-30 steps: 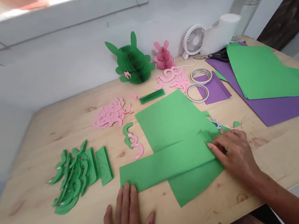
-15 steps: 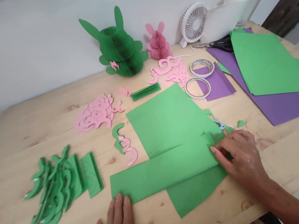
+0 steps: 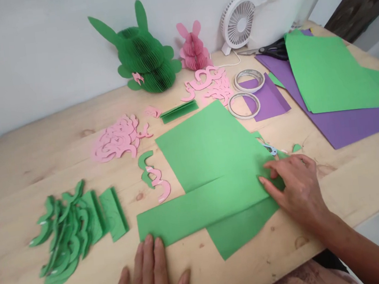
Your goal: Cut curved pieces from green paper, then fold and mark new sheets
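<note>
A green sheet of paper with one long folded strip point(image 3: 197, 209) lies in front of me, over another green sheet point(image 3: 203, 145). My left hand point(image 3: 152, 276) rests flat, fingers stretched out, its fingertips at the strip's near left corner. At the strip's right end, my right hand point(image 3: 295, 184) has thumb and forefinger curled around the paper's edge, with some blur there. Small blue-handled scissors point(image 3: 270, 148) lie just beyond the right hand, partly covered by green paper. A further green part point(image 3: 237, 234) sticks out below the strip.
Green cutouts point(image 3: 63, 238) and pink cutouts point(image 3: 115, 139) lie on the left. Behind stand a green paper rabbit point(image 3: 145, 58), a pink one point(image 3: 194, 52) and a white fan point(image 3: 239, 23). Tape rolls point(image 3: 245, 116), black scissors point(image 3: 273, 50) and purple sheets point(image 3: 339, 132) are to the right.
My right hand has shifted slightly left along the strip's right end, and its forefinger has straightened a little. The left hand stays in place. The whole view has shifted slightly.
</note>
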`<act>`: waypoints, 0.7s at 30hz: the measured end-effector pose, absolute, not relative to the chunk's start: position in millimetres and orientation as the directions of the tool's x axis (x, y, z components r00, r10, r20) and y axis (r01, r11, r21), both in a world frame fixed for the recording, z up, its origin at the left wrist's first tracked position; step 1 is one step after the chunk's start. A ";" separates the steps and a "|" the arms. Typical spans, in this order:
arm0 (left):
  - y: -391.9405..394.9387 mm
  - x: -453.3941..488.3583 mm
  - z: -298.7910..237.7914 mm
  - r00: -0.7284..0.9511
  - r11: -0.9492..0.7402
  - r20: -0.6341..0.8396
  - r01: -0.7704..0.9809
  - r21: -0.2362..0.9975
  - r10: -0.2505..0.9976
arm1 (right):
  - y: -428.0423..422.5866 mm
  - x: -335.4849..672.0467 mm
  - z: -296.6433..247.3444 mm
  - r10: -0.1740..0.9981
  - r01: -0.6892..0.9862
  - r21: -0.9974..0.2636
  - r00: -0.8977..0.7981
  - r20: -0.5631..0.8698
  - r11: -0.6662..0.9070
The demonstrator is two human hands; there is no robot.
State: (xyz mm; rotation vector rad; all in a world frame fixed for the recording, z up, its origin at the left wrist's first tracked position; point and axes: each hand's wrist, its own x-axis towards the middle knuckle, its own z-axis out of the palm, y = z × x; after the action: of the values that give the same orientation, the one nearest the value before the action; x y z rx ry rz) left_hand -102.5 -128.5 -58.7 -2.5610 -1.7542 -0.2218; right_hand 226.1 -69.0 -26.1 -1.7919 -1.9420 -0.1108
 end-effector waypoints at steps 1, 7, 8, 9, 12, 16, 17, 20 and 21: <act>-128.4 -101.2 -57.7 0.353 -0.364 0.140 0.930 0.060 0.925 | -68.9 226.2 -26.0 0.915 0.963 -0.237 -0.025 0.403 0.131; -129.1 -94.2 -53.1 0.346 -0.361 0.172 0.930 0.070 0.923 | -69.0 225.1 -22.3 0.905 0.959 -0.162 -0.152 0.397 0.232; -129.2 -93.4 -52.7 0.341 -0.357 0.175 0.931 0.070 0.924 | -69.7 225.1 -21.4 0.901 0.954 -0.164 -0.168 0.401 0.250; -129.3 -92.7 -52.4 0.339 -0.356 0.180 0.932 0.068 0.923 | -70.8 225.3 -20.7 0.898 0.951 -0.166 -0.175 0.405 0.261; -129.6 -91.6 -52.9 0.346 -0.364 0.201 0.930 0.060 0.916 | -75.9 227.0 -19.7 0.903 0.955 -0.176 -0.150 0.402 0.237; -129.8 -92.9 -57.2 0.351 -0.373 0.246 0.927 0.045 0.903 | -82.7 230.4 -22.1 0.930 0.967 -0.214 -0.056 0.363 0.142; -129.7 -93.6 -58.6 0.355 -0.377 0.260 0.925 0.041 0.898 | -83.6 231.0 -22.8 0.937 0.964 -0.237 -0.030 0.349 0.119; -129.3 -95.1 -61.6 0.362 -0.386 0.283 0.922 0.032 0.888 | -85.4 232.1 -22.0 0.963 0.925 -0.377 0.058 0.262 0.047; -129.3 -95.2 -61.9 0.359 -0.382 0.282 0.923 0.031 0.890 | -86.0 232.3 -20.7 0.973 0.901 -0.433 0.088 0.213 0.014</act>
State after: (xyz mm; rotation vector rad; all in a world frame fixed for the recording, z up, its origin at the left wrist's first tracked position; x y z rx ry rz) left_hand -95.2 -129.3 -61.9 -2.4775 -1.6636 -0.3838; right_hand 232.3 -86.0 -20.7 -1.9132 -1.8394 0.2069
